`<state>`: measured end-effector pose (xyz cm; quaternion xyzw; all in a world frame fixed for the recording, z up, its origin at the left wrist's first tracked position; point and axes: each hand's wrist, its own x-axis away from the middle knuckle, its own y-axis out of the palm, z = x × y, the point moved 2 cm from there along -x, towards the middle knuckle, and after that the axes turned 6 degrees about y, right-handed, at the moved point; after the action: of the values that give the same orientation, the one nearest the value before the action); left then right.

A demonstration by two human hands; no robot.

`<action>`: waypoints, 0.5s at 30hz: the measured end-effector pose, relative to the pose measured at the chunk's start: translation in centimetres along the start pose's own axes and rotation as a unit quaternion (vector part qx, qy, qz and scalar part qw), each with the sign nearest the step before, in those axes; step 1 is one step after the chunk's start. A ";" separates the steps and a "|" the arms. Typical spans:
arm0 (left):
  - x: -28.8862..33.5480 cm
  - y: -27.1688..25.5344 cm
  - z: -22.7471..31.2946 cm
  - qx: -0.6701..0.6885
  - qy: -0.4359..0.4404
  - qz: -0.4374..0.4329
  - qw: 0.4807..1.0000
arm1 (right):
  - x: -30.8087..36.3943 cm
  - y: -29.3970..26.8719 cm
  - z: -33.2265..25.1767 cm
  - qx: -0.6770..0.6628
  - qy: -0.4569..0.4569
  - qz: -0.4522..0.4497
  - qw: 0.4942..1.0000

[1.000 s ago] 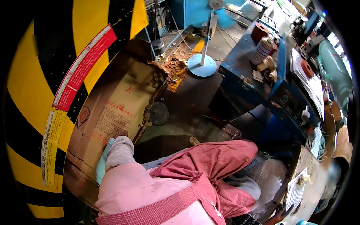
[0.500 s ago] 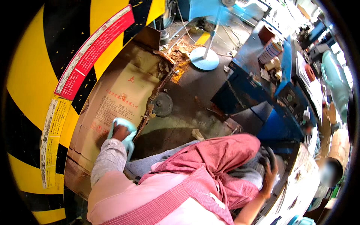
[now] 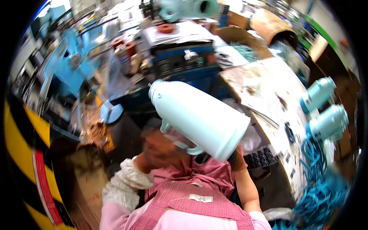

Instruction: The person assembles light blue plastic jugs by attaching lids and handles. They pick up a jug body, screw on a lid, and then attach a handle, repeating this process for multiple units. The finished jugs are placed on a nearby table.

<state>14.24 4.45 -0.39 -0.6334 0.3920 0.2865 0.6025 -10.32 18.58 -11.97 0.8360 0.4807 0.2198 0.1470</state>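
Pale-blue flask (image 3: 201,119): hanging at a slant above your lap, its ringed end pointing up and left, its wider end pointing down and right, its handle (image 3: 196,150) facing you.

Left hand (image 3: 158,148): blurring just beside the handle, in a pale sleeve cover (image 3: 124,186); you are showing too little to tell how far the fingers are closing or whether they are gripping.

Right hand (image 3: 239,159): resting at the flask's wider end, its fingers mostly hiding behind it; how tightly they are curling, you cannot tell.

Red checked apron (image 3: 182,197): covering your front, below the flask.

Worktop (image 3: 281,74), right: bearing a printed sheet (image 3: 264,109); two more light-blue flasks, an upper one (image 3: 319,94) and a lower one (image 3: 329,122), are leaning along its far right edge.

Blue straps (image 3: 320,197): lying tangled below those two.

Blue machine (image 3: 184,61): standing beyond the flask, papers and a red ring (image 3: 166,28) lying on top.

Pedestal fan (image 3: 74,60): standing left, blurring.
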 end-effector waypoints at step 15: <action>2.5 -8.6 -11.8 0.149 -0.391 0.200 0.886 | 0.2 2.6 6.6 0.142 0.003 -0.066 0.988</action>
<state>21.51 -7.89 3.47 -0.2813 0.2808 0.5636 0.7242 -5.00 17.22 -16.43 0.8142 0.5616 0.1415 0.0402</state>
